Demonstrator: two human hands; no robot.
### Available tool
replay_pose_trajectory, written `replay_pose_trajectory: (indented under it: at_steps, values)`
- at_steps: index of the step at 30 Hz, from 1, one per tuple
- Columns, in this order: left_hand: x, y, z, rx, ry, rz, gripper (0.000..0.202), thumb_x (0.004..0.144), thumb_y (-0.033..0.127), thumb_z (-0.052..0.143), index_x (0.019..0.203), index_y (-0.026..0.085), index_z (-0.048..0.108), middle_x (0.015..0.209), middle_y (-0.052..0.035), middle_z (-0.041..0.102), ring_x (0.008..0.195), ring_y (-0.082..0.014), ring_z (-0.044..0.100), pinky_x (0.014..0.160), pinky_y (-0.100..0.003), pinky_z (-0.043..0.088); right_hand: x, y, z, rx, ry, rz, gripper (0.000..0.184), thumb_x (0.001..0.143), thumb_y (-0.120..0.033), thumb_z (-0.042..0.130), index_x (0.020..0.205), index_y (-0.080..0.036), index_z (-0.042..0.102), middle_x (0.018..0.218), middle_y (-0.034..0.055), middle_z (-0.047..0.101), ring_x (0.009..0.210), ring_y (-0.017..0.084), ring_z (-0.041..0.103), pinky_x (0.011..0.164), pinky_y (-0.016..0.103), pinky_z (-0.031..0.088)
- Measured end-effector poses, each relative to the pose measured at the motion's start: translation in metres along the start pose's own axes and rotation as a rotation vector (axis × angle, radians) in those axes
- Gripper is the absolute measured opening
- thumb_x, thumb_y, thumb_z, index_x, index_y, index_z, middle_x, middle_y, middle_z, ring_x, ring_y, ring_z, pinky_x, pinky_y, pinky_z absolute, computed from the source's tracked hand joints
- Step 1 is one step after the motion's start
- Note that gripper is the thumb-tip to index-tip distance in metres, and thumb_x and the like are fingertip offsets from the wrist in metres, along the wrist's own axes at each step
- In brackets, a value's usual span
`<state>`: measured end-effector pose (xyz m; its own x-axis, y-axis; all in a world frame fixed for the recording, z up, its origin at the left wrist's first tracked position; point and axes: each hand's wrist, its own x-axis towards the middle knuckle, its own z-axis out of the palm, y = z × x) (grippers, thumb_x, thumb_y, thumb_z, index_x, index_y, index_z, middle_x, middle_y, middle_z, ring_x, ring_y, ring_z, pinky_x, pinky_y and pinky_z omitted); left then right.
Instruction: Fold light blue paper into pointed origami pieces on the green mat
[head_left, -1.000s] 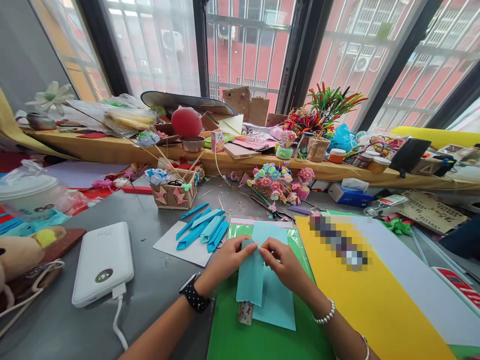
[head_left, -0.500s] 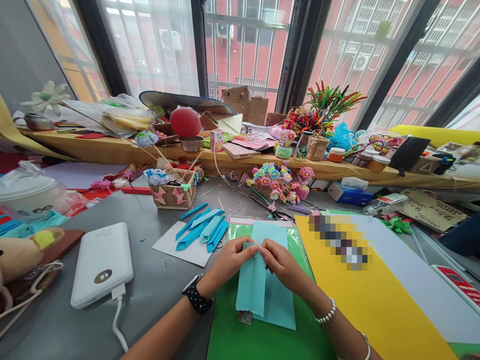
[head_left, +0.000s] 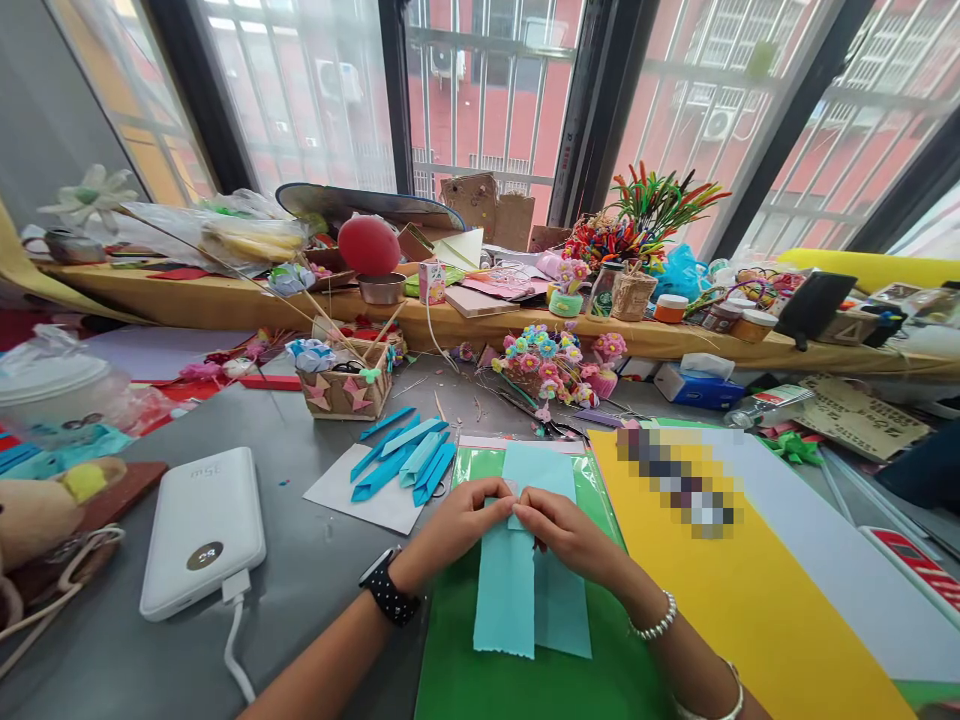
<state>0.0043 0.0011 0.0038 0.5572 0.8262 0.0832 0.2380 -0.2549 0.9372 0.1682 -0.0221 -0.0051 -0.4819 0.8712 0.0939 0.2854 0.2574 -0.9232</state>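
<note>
Both hands meet at the top end of a light blue paper strip [head_left: 505, 600]. My left hand [head_left: 474, 515] pinches that end between thumb and fingers. My right hand [head_left: 564, 528] is closed on the same end, its thumb and fingertips against the left thumb. The strip's lower edge looks ragged and hangs toward me. Beneath it lies a second light blue paper sheet [head_left: 564, 610] on a green plastic-covered pad [head_left: 457, 690]. To the left, several folded blue paper pieces [head_left: 405, 455] rest on a white sheet [head_left: 330, 480].
A white power bank [head_left: 206, 530] with a cable lies at left. Yellow paper [head_left: 750, 600] covers the right side. Behind stand a cardboard box [head_left: 349, 390] with sticks, a bunch of small flowers [head_left: 544, 365] and a blue tissue pack [head_left: 697, 385]. A cluttered ledge [head_left: 480, 335] runs along the window.
The strip's lower edge has shifted slightly down and to the right. My right fingers have closed nearer the left thumb, and a small flap of paper now shows below the fingertips.
</note>
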Motion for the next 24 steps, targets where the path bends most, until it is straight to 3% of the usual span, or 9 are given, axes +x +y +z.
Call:
replay_pose_trajectory:
  at_steps: [3,9,13,19,22,24]
  values:
    - [0.000,0.000,0.000,-0.032,0.006,-0.003,0.021,0.077,0.031,0.044,0.064,0.015,0.050,0.065,0.0024,0.047,0.065,-0.0116,0.041,0.060,-0.022,0.031,0.000,0.000,-0.001,-0.006,0.015,0.009,0.028,0.083,-0.037,0.039,0.062,-0.019,0.038,0.058,-0.0039,0.039,0.054,0.010,0.038,0.050,0.021,0.030]
    - [-0.001,0.004,0.001,-0.083,0.017,-0.028,0.024,0.076,0.033,0.044,0.061,0.015,0.048,0.060,0.0036,0.041,0.059,-0.0104,0.038,0.054,-0.021,0.030,0.000,-0.002,-0.001,0.281,-0.047,0.061,0.026,0.081,-0.039,0.042,0.065,-0.019,0.038,0.061,-0.0046,0.036,0.052,0.009,0.039,0.049,0.021,0.034]
    - [-0.001,0.004,0.001,-0.083,0.037,-0.006,0.025,0.075,0.034,0.046,0.059,0.016,0.047,0.058,0.0040,0.040,0.058,-0.0100,0.037,0.053,-0.021,0.029,0.000,-0.001,-0.001,0.353,-0.035,0.066,0.025,0.079,-0.037,0.046,0.063,-0.018,0.040,0.059,-0.0050,0.037,0.050,0.008,0.039,0.048,0.021,0.033]
    - [0.002,0.003,-0.013,-0.270,0.223,-0.111,0.024,0.073,0.036,0.047,0.061,0.017,0.042,0.056,0.0060,0.032,0.050,-0.0077,0.030,0.047,-0.020,0.025,-0.002,-0.002,-0.012,0.460,0.017,0.026,0.026,0.080,-0.030,0.046,0.057,-0.017,0.041,0.051,-0.0048,0.041,0.045,0.007,0.037,0.045,0.021,0.028]
    - [0.002,0.002,-0.014,-0.218,0.158,-0.106,0.025,0.072,0.037,0.050,0.061,0.016,0.045,0.056,0.0055,0.034,0.052,-0.0081,0.031,0.048,-0.020,0.025,0.000,-0.002,-0.012,0.420,0.116,0.058,0.027,0.080,-0.034,0.045,0.059,-0.017,0.042,0.051,-0.0049,0.041,0.044,0.007,0.037,0.045,0.021,0.029]
    - [0.002,0.002,-0.011,-0.109,0.105,-0.076,0.026,0.072,0.038,0.050,0.059,0.015,0.047,0.056,0.0050,0.036,0.054,-0.0087,0.032,0.049,-0.021,0.025,0.001,-0.003,-0.010,0.338,0.109,0.087,0.027,0.079,-0.038,0.047,0.062,-0.017,0.045,0.053,-0.0047,0.043,0.045,0.007,0.038,0.046,0.021,0.030]
